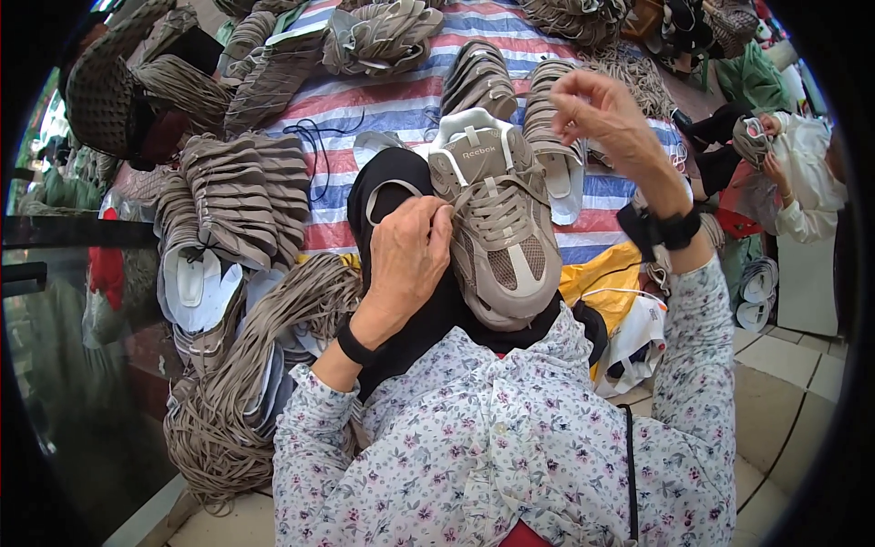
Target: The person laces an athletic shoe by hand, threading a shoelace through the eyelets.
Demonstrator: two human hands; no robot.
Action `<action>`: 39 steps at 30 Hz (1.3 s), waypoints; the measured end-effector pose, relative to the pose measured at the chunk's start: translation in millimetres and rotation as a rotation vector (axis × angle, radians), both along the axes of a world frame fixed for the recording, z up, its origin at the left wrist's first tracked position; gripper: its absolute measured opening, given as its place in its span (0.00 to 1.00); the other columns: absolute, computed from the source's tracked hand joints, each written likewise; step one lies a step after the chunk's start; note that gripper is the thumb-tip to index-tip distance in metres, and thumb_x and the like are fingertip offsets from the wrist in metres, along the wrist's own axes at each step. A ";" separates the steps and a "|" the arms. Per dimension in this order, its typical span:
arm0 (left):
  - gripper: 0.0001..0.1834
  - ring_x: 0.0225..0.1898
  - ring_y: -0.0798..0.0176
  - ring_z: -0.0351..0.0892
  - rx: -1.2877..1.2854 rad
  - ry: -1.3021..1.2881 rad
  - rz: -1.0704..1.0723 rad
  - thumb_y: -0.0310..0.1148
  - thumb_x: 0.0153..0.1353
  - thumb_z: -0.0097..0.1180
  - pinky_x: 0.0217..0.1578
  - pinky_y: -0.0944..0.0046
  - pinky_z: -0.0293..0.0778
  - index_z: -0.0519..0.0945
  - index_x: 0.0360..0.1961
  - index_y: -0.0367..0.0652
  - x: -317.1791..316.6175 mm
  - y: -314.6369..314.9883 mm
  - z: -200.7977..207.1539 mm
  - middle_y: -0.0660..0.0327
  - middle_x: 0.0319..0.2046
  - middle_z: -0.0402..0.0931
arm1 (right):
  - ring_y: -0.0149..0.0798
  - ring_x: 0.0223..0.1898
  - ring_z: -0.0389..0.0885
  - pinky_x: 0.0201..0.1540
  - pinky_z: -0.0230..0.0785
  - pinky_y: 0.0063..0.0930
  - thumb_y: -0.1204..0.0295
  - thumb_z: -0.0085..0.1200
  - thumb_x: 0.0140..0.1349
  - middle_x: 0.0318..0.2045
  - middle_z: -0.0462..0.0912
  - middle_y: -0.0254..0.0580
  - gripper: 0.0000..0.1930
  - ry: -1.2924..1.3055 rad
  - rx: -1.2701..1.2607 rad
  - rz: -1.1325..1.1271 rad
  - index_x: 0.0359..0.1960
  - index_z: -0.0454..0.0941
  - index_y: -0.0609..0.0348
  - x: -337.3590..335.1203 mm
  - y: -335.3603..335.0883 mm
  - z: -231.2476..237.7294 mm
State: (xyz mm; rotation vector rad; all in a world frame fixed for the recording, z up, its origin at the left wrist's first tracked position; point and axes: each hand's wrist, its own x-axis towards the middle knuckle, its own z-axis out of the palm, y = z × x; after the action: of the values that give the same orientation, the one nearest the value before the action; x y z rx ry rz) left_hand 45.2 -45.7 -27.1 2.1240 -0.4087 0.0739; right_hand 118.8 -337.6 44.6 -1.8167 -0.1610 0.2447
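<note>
A grey-beige sneaker [512, 273] rests on my lap, toe toward me, with flat beige laces criss-crossed over its tongue. My left hand [407, 260] is closed in a pinch at the shoe's left side. A loop of beige shoelace [372, 201] comes out from its fingers over the dark cloth [363, 187] on my leg. Raised to the upper right, my right hand [609, 123] is apart from the shoe, with thumb and fingers curled together. Whatever may be between those fingertips is too fine to make out.
Bundled laces [241, 401] hang at the left beside stacked shoe uppers [241, 196]. More uppers [478, 80] lie ahead on a striped sheet [401, 105]. A yellow bag [606, 278] is by my right side. Another person [807, 173] sits at the far right, holding a shoe piece.
</note>
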 end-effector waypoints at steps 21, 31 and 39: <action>0.13 0.23 0.81 0.62 -0.197 0.703 -0.322 0.40 0.65 0.62 0.24 0.77 0.55 0.85 0.35 0.40 37.1 35.3 26.4 0.73 0.24 0.71 | 0.42 0.42 0.80 0.54 0.74 0.36 0.80 0.52 0.66 0.33 0.77 0.42 0.05 -0.038 0.948 -0.023 0.32 0.72 0.66 67.4 -117.0 -36.8; 0.08 0.25 0.81 0.67 -0.279 0.416 -0.263 0.28 0.65 0.59 0.25 0.78 0.64 0.84 0.42 0.37 46.8 13.4 7.6 0.71 0.30 0.76 | 0.43 0.51 0.82 0.58 0.73 0.27 0.74 0.52 0.71 0.45 0.83 0.49 0.09 -0.546 0.334 -0.799 0.48 0.74 0.68 104.1 -304.4 36.8; 0.10 0.24 0.80 0.67 -0.184 0.241 -0.270 0.25 0.67 0.55 0.24 0.76 0.63 0.84 0.44 0.34 34.2 -21.5 22.7 0.72 0.24 0.74 | 0.23 0.39 0.79 0.45 0.71 0.19 0.69 0.56 0.68 0.36 0.84 0.31 0.09 -0.102 0.005 -0.219 0.44 0.84 0.57 9.2 -70.2 -23.3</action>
State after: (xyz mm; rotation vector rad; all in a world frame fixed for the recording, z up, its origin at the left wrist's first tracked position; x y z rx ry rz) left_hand 79.4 -67.2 -4.3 1.8530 -0.5191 -0.2866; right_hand 128.0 -407.7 21.4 -1.8260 -0.0332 -0.0025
